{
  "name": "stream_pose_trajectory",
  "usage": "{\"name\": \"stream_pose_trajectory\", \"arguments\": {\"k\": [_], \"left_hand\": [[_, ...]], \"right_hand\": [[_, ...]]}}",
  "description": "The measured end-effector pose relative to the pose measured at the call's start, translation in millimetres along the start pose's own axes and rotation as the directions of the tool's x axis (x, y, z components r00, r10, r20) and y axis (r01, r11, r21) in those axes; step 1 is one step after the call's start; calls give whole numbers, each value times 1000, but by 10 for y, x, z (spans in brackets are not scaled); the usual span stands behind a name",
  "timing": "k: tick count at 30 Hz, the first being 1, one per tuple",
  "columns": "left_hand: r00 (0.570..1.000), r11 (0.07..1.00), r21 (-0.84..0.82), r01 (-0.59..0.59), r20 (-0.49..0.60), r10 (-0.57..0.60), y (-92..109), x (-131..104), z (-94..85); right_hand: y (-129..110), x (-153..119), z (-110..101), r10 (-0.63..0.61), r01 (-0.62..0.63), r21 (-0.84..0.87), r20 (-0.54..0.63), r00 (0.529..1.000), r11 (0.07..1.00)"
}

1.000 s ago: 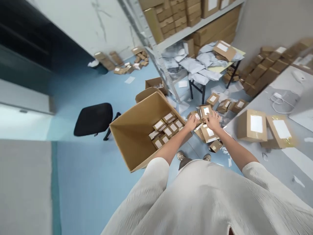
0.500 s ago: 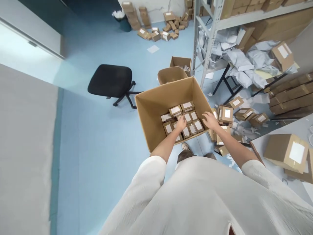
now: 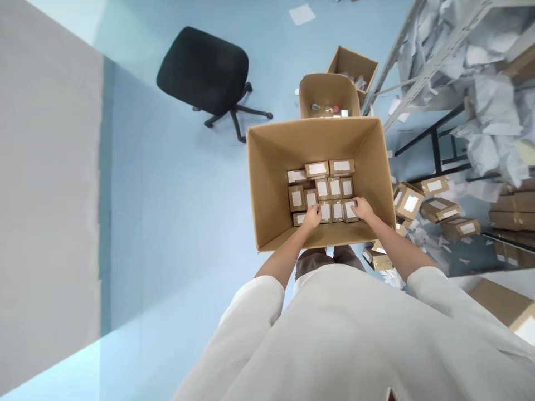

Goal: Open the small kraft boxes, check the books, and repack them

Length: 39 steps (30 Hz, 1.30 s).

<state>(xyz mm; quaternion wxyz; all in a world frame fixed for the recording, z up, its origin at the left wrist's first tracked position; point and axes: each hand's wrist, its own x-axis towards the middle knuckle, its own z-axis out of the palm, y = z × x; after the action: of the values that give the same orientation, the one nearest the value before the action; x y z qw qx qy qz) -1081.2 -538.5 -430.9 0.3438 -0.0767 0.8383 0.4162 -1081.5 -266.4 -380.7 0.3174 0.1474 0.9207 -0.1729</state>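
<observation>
Left hand (image 3: 312,216) and right hand (image 3: 363,209) at either end of small labelled boxes (image 3: 337,211), both grips unclear, inside large carton (image 3: 307,136)

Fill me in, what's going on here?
A person has both hands inside a large open carton, over small labelled boxes. The left hand and right hand are at the row nearest the body; whether either grips is unclear. More boxes lie outside, right of the carton.
</observation>
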Motion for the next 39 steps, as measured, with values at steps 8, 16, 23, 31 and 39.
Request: {"name": "stream_pose_trajectory", "arguments": {"k": [8, 16, 23, 31, 39], "left_hand": [[989, 990, -43, 138, -45, -140, -526, 835, 362], [986, 981, -100, 165, 11, -165, -989, 1636, 1078], [975, 968, -131, 215, 87, -205, -1410, 1855, 1580], [965, 957, -136, 256, 99, -244, -1817, 1903, 1728], [958, 956, -106, 273, 116, -261, -1834, 1888, 1711]], "right_hand": [[407, 1154, 759, 248, -242, -52, 180, 952, 969], [758, 1910, 1706, 390, -377, -112, 135, 911, 919], [985, 2247, 2419, 443, -434, -103, 81, 893, 895], [1150, 2435, 2878, 526, -521, -145, -1, 850, 841], [1037, 2401, 2820, 496, -493, -126, -8, 868, 861]]}}
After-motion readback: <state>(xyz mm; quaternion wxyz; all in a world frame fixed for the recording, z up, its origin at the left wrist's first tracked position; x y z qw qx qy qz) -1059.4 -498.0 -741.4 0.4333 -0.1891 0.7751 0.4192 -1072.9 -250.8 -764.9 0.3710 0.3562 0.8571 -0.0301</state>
